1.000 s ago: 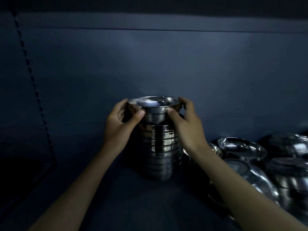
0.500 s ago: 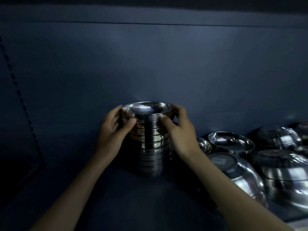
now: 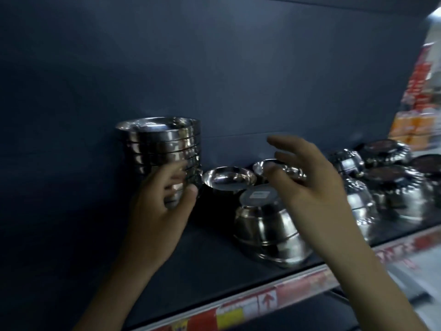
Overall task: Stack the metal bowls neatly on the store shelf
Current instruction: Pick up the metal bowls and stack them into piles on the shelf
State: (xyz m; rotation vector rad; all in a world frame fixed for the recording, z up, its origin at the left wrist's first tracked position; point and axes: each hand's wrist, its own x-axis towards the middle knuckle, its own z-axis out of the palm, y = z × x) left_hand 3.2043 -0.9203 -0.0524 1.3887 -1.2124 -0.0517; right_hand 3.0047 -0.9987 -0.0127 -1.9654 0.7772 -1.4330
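Note:
A tall stack of nested metal bowls (image 3: 160,142) stands upright on the dark shelf (image 3: 71,247) against the back panel. My left hand (image 3: 160,211) hovers in front of the stack's lower half, fingers apart and blurred, holding nothing. My right hand (image 3: 307,187) is spread open in the air to the right, above an overturned stack of bowls (image 3: 265,225) with a label on its base. Behind that, an upright single bowl (image 3: 228,179) sits beside the tall stack, and a second one (image 3: 262,164) is partly hidden by my right hand.
More overturned bowl stacks (image 3: 391,189) crowd the right part of the shelf. The shelf's front edge carries a red and yellow price strip (image 3: 267,301). Orange and red goods (image 3: 412,125) show in a blurred aisle at far right.
Both hands have let go of the tall stack, the top bowl now seated in it. My right hand moved right over the other bowls. The view swung right.

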